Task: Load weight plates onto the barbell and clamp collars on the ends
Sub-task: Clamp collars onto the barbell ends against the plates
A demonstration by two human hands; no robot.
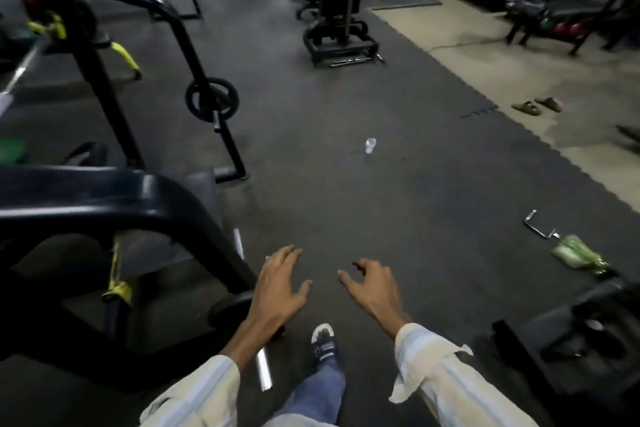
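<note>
Both my hands hover empty over the dark rubber floor at the bottom centre. My left hand has its fingers spread, and my right hand is loosely curled with its fingers apart. Under my left forearm a chrome barbell sleeve sticks out, with a dark plate on the bar just left of my wrist. Further off, a black weight plate hangs on a peg of the black machine frame at the left. No collar is visible to me.
A clear plastic cup stands on the floor ahead. A chrome handle and a green bottle lie at the right, sandals beyond. A cable machine base stands ahead. My shoe is below my hands.
</note>
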